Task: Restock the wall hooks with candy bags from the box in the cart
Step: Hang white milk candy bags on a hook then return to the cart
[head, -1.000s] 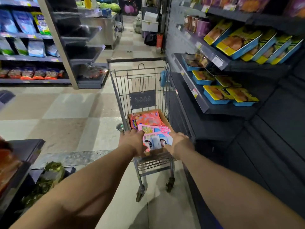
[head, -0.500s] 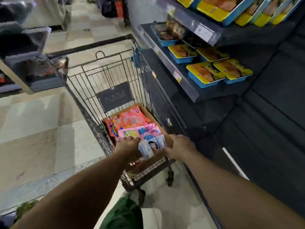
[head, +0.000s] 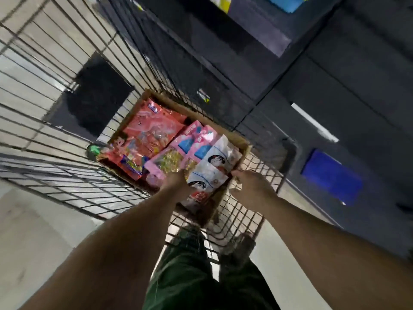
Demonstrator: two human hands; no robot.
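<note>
An open cardboard box (head: 242,143) lies in the wire cart (head: 73,184), seen from straight above. It is packed with candy bags: red bags (head: 152,135), pink bags (head: 192,139) and white bags (head: 214,166). My left hand (head: 176,184) grips the box's near left edge, fingertips tucked against the pink and white bags. My right hand (head: 250,186) curls over the box's near right edge. No wall hooks are in view.
Dark shelving (head: 257,70) rises right beside the cart on the right, with a blue label (head: 330,175) low on it. Pale tiled floor (head: 33,231) lies to the left. My green trouser leg (head: 192,276) is just behind the cart.
The view has tipped from looking down the aisle to looking straight down into the cart. Both hands stay at the box's near edges, and the box now appears closer.
</note>
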